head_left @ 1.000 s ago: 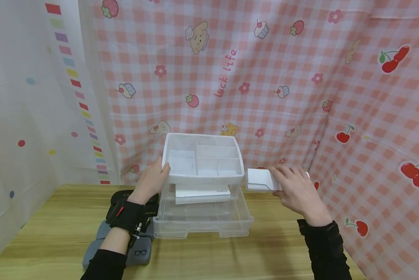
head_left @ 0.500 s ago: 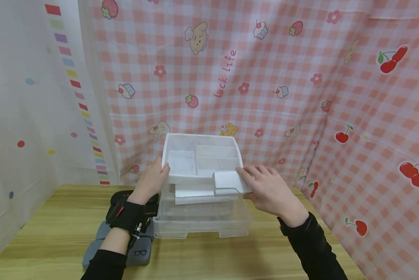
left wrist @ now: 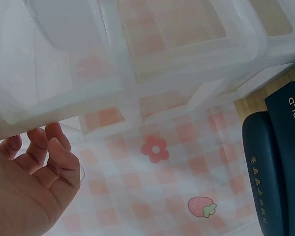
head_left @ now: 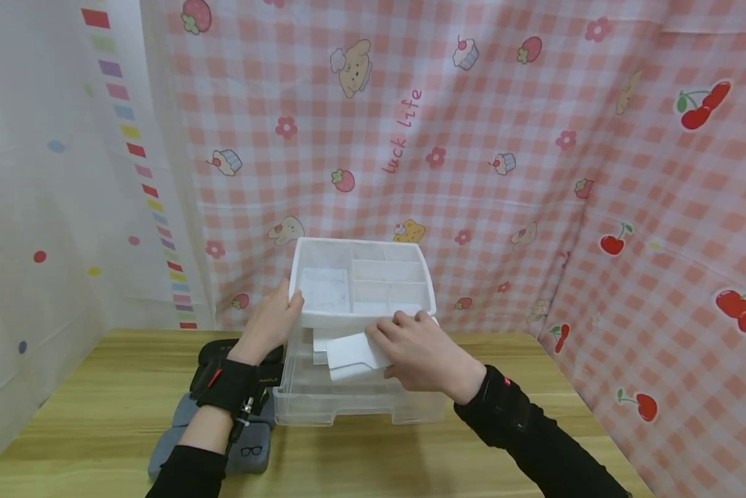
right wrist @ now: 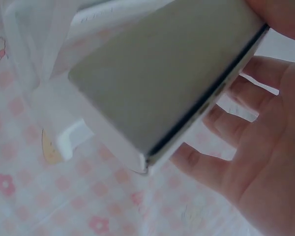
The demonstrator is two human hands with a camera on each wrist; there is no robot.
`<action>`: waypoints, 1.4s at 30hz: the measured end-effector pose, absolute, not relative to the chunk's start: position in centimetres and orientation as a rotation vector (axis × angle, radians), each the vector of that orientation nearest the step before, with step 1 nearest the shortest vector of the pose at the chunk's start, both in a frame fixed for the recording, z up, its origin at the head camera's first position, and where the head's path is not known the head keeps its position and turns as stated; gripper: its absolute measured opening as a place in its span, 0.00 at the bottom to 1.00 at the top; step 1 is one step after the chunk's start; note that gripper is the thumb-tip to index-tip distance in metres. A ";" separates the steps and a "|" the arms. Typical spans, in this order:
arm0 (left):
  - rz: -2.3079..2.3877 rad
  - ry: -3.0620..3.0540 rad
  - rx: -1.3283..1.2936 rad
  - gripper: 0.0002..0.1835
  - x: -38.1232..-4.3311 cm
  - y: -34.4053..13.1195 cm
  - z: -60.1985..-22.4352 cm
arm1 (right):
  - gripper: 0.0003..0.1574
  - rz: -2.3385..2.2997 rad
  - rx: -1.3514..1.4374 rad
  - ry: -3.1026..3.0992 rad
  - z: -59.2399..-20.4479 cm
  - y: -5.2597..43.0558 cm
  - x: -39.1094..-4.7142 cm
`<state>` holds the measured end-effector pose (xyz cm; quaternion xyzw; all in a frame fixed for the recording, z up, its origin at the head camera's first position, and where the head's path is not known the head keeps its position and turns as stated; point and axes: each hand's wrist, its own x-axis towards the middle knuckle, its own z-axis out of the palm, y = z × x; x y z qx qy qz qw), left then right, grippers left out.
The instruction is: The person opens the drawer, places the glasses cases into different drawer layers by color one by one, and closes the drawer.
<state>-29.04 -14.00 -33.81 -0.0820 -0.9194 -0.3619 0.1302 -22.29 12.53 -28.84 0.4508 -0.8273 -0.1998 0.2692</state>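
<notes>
My left hand [head_left: 267,321] holds the left side of a storage organizer with a white divided top tray [head_left: 360,319]. Its curled fingers [left wrist: 59,152] meet the organizer's edge in the left wrist view. Below the tray, a clear drawer [head_left: 360,408] is pulled out, with a white box [head_left: 320,342] at its back, partly hidden. Over that drawer, my right hand [head_left: 419,356] grips a flat white case [head_left: 351,356] with a flap at one end. The right wrist view shows the case's broad pale face [right wrist: 167,73] and a dark line along its edge.
Left of the organizer, grey glasses cases [head_left: 223,449] lie on the wooden table [head_left: 99,408], with a black KANOLD box [head_left: 270,373] and a dark case [head_left: 214,351] behind them. A checked pink curtain [head_left: 497,207] hangs at the back and right.
My right hand has carried the white case leftward from beside the organizer to over the open drawer, tilting it. The left hand has stayed at the organizer's left side.
</notes>
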 end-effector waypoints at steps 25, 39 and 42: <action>-1.052 -2.677 -0.240 0.20 -29.0 -14.0 -33.8 | 0.31 -0.632 1.419 -2.445 -29.9 9.4 -23.3; -1.053 -2.673 -0.245 0.21 -29.0 -14.1 -33.9 | 0.31 -0.634 1.392 -2.492 -30.2 9.0 -23.4; -1.052 -2.673 -0.245 0.22 -29.0 -14.1 -33.8 | 0.30 -0.645 1.385 -2.482 -30.3 9.0 -23.4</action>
